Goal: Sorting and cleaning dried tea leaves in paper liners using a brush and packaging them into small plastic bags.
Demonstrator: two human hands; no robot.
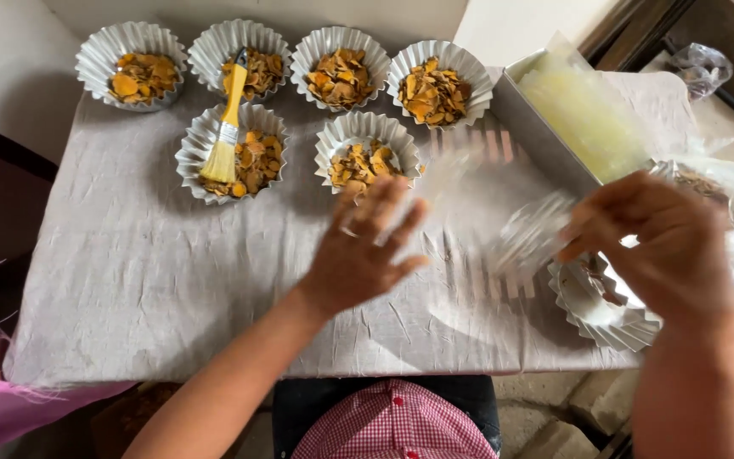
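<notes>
My right hand (669,246) pinches a blurred paper cup (527,242) above the stack (605,314); my left hand (363,246), fingers spread and empty, hovers just left of it.

The near half of the grey cloth (155,297) lies bare, wide room for a hand to pass. Six filled paper cups (367,157) in two rows block the far edge, a brush (227,127) lying across two. On the right, a metal tray (545,136) and stacked empty cups (605,314) crowd the table.
</notes>
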